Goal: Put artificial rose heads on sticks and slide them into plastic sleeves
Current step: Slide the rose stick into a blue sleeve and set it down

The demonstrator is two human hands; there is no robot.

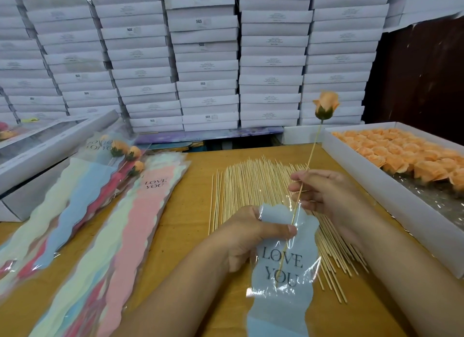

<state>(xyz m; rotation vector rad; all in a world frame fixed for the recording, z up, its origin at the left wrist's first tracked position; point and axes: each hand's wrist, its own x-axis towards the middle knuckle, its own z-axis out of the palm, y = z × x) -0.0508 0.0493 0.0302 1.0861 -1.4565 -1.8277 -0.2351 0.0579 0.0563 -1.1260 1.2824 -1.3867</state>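
Observation:
An orange rose head (326,105) sits on top of a thin wooden stick (311,153). My right hand (324,193) pinches that stick near its middle. The stick's lower end is inside a blue plastic sleeve (281,269) printed "LOVE YOU". My left hand (248,236) grips the sleeve's upper edge with thumb and fingers. Beneath both hands lies a spread of loose sticks (256,186) on the wooden table (190,223).
A white tray (371,186) at the right holds several orange rose heads (406,153). Stacks of coloured sleeves (120,231) lie at the left, with finished sleeved roses (130,156) behind them. White boxes (208,60) are stacked along the back.

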